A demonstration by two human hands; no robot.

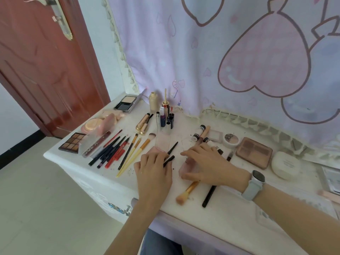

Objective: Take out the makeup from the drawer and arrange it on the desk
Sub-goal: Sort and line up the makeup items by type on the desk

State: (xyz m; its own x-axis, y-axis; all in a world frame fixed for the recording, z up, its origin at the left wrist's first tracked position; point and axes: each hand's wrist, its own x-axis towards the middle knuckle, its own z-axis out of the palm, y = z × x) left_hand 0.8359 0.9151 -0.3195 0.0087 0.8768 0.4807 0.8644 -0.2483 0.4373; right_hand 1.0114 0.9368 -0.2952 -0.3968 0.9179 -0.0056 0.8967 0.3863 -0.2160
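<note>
Currently, most of the makeup is laid out on the bench (230,214), and sorting is under way at its near centre.

Left hand (153,173): the fingers are curled and pinch a thin black brush (169,160). Its long axis runs diagonally, the free end pointing far-right. A second black stick (173,147) lies parallel just beyond it.

Right hand (206,162): palm down, fingers spread and nearly straight, resting on a translucent pink case (185,167). Whether they grip it cannot be told.

Near the right wrist lie a powder brush (185,193), bristles toward the near-left, and a black pencil (208,196), long axis running near to far.

Hazards, as a judgement:
- The pencil row (110,150) and the yellow-handled brushes (131,155) lie just left of the left hand; a sideways sweep would scatter them.
- The powder brush and black pencil sit close to the near edge; a dragged right forearm could roll them off.
- The upright tubes (166,116) stand at the far centre; a reach across could topple them.
</note>
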